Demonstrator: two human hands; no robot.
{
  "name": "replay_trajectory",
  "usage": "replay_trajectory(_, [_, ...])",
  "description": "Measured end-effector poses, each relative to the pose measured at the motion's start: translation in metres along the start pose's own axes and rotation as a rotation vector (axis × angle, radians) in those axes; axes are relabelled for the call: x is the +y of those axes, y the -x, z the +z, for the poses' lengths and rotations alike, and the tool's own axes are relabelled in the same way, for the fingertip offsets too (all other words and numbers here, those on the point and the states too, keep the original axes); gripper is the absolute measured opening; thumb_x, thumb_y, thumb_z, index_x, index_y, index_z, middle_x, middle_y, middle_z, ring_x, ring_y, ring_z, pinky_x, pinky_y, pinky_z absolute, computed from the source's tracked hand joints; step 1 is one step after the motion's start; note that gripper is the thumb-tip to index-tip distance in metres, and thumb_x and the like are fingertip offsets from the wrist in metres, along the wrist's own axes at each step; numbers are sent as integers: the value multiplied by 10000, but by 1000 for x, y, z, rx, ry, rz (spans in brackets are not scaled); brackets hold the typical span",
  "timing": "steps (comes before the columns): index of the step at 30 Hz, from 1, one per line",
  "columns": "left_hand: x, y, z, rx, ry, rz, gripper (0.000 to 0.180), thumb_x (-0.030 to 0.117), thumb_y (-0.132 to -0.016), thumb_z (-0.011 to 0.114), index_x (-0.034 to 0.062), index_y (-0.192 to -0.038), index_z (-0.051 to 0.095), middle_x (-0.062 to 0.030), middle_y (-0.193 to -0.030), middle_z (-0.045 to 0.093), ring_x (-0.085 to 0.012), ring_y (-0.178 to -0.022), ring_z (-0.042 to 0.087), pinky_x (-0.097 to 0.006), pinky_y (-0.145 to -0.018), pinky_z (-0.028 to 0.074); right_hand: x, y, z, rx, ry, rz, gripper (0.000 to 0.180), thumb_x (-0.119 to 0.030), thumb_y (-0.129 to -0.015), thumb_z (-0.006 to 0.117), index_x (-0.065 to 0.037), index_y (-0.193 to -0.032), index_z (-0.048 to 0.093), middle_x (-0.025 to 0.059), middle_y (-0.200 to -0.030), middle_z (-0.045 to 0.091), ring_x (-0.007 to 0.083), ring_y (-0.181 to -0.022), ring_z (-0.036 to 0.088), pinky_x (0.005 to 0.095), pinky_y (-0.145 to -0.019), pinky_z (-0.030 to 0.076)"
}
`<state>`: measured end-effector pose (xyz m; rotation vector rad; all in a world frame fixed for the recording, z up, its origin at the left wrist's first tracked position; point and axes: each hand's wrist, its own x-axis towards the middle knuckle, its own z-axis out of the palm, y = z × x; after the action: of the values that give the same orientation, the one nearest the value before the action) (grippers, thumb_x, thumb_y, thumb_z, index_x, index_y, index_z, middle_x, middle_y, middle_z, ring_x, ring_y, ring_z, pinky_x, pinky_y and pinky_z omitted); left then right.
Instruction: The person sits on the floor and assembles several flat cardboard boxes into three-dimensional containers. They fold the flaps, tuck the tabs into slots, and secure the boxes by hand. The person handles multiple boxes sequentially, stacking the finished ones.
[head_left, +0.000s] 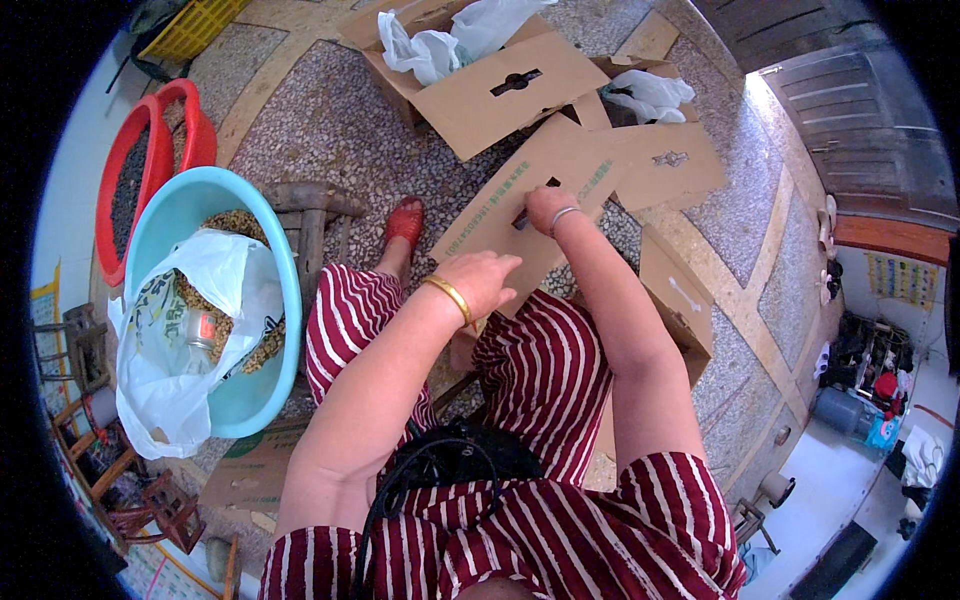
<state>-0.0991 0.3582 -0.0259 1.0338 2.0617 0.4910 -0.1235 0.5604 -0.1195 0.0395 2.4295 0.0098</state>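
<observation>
Curling over a dark slot [519,219] in a brown cardboard panel [512,187] at the centre of the frame, the right hand [551,207] has its fingertips tucked out of sight, so I cannot tell whether they pinch the board. The left hand [478,284] lies at the panel's lower edge, forefinger extended and thumb set apart; whether it grips that edge I cannot tell. The panel, marked in green, slants above the person's striped trousers [545,365]. At the upper centre, an open carton [510,88] holds white plastic bags [428,57]; a smaller carton to its right holds another. At the left, a light blue basin [291,310] contains brown pieces [236,222] and a white bag, near red basins at the upper left.
</observation>
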Motion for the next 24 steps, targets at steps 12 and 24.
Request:
replay_trajectory(12, [1, -3, -1, -37, 11, -25, 478, 289, -830, 561, 120, -1266, 459, -133, -1220, 523, -295, -1111, 501, -387, -922, 413, 25, -5, 53, 453, -496, -87, 215, -54, -723, 568, -80, -927, 632, 156, -1014, 570, 320, -929, 569, 392, -801, 479])
replay_trajectory(24, [6, -16, -4, -60, -68, -135, 502, 308, -817, 577, 123, -1270, 466, -160, -1222, 528, -288, -1091, 534, -386, -911, 426, 29, 50, 141, 682, -2010, 448, 445, -199, -785, 668, 5, -1138, 489, 74, -878, 596, 115, -698, 581, 268, -523, 495])
